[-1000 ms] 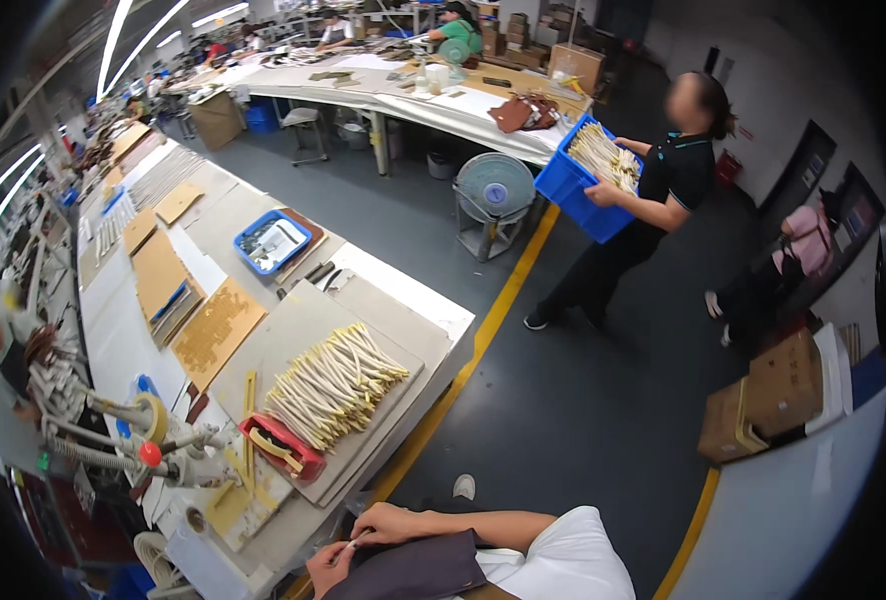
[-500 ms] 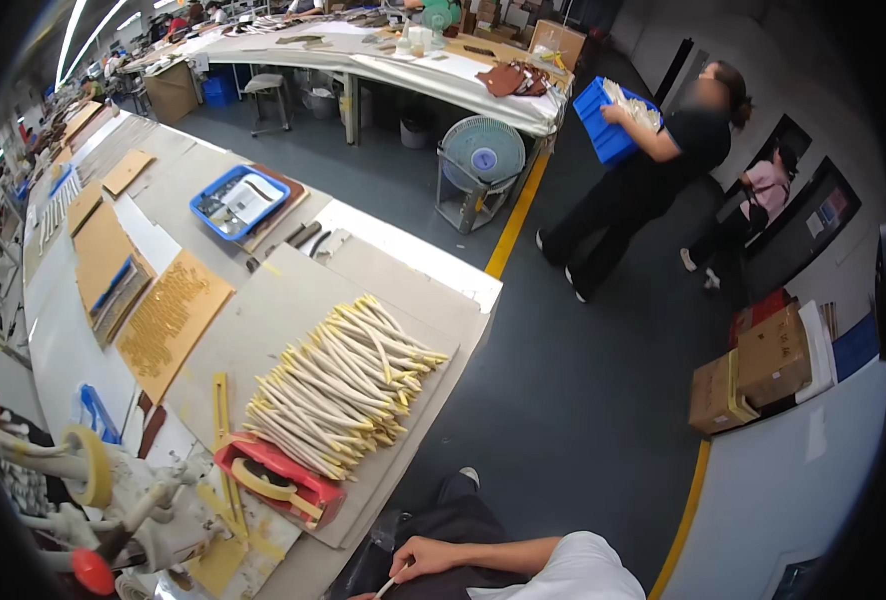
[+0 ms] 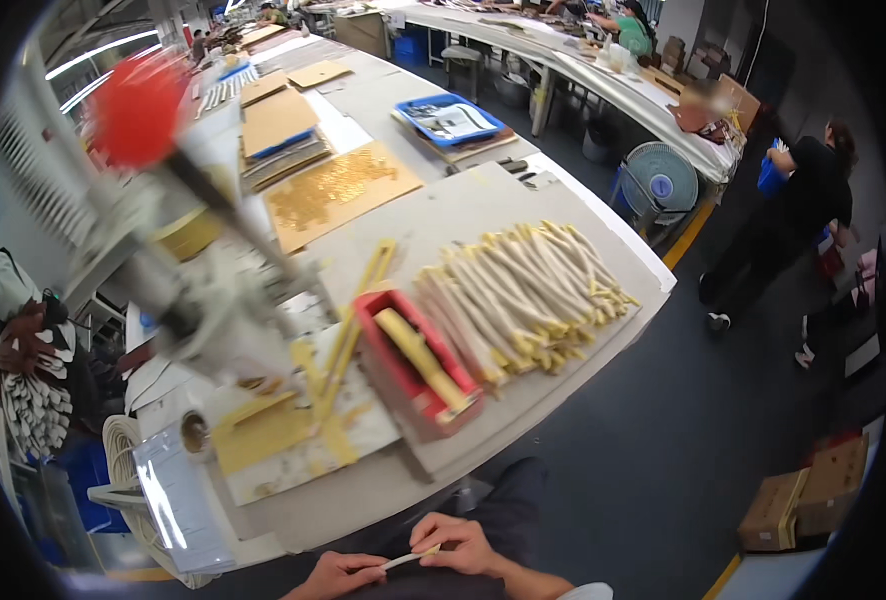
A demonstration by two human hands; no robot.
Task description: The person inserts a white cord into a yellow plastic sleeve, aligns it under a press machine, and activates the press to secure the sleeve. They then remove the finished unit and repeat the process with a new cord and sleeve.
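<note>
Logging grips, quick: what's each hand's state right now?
Left hand: closed, holding a thin pale cord.
Right hand: closed, holding the same cord.

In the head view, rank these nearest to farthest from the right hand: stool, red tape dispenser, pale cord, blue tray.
1. Pale cord: between the fingers of the right hand.
2. Red tape dispenser: ahead, slightly left, on the near table.
3. Blue tray: farther ahead on that table.
4. Stool: beyond it, on the floor.
</note>
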